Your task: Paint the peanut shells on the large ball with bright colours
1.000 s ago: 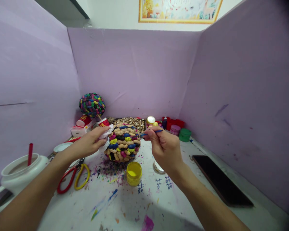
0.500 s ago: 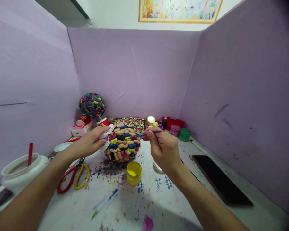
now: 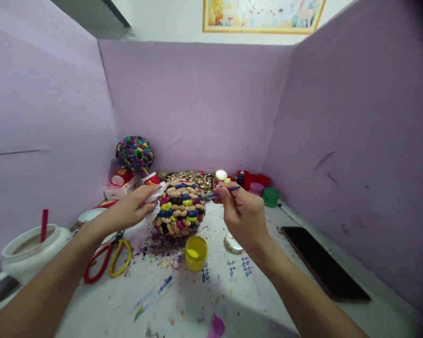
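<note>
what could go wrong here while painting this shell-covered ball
The open round yellow paint pot stands just before the partly painted peanut-shell ball; the right hand could tip it. Wet paint might smear under the white tissue in the left hand. The thin blue paintbrush might drip.

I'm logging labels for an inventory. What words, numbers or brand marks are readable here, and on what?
No text here reads clearly.
Blue handwritten characters on the table cover: too blurred to read.
Yellow print on the red cup: too small to read.
Print on the red-and-white pack: too small to read.
</note>
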Motion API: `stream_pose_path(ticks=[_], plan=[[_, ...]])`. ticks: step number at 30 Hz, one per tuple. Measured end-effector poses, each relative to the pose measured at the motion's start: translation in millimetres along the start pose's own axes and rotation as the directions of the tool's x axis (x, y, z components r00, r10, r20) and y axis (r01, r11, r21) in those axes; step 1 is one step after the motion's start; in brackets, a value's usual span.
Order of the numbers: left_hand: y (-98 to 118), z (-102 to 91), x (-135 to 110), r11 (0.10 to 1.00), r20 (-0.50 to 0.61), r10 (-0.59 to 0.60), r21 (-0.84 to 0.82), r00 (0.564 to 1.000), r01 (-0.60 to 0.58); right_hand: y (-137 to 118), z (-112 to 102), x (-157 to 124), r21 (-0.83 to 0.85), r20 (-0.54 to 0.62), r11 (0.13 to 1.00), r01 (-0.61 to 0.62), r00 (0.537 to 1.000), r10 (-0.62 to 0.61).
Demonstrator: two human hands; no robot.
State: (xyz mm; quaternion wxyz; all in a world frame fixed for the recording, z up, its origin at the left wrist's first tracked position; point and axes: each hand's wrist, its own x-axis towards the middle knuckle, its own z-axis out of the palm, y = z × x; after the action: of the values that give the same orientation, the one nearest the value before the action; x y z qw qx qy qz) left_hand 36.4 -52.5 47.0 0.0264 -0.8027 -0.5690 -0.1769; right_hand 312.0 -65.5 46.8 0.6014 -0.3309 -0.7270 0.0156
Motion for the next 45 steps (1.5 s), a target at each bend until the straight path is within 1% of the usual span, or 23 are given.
stream_pose_path(ticks=[8, 13, 16, 22, 31, 36, 45], plan=[[2.5, -1.6, -0.2, 1.000, 0.006, 0.001, 0.010, 1.000, -0.001, 0.4, 0.7, -1.7, 0.013, -0.016, 1.000, 0.010, 1.000, -0.010], [2.2, -1.0, 0.1, 1.000, 0.011, -0.008, 0.004, 1.000, 0.008, -2.9, 1.5, -1.6, 0.059, 0.010, 0.998, -0.015, 1.000, 0.014], [2.3, -0.7, 0.2, 1.000, 0.013, -0.009, 0.003, 1.000, 0.009, -4.9, 2.7, -2.2, 0.063, 0.006, 0.998, -0.006, 1.000, 0.005], [0.9, 0.2, 0.7, 1.000, 0.001, -0.006, 0.001, 1.000, 0.006, -5.8, 5.1, -5.5, 0.066, 0.037, 0.998, -0.006, 0.999, 0.003], [1.5, 0.2, -0.3, 1.000, 0.002, -0.001, 0.003, 1.000, 0.001, -0.6, 2.5, -2.3, 0.045, 0.002, 0.999, -0.016, 1.000, 0.016], [2.7, -1.2, -0.2, 1.000, 0.001, -0.004, -0.005, 1.000, 0.004, 1.3, 2.0, -2.4, 0.020, -0.012, 1.000, -0.003, 1.000, 0.003], [0.3, 0.0, 0.7, 1.000, 0.005, -0.008, -0.005, 1.000, 0.008, -3.8, 2.1, -2.8, 0.042, -0.003, 0.999, 0.022, 1.000, -0.022]])
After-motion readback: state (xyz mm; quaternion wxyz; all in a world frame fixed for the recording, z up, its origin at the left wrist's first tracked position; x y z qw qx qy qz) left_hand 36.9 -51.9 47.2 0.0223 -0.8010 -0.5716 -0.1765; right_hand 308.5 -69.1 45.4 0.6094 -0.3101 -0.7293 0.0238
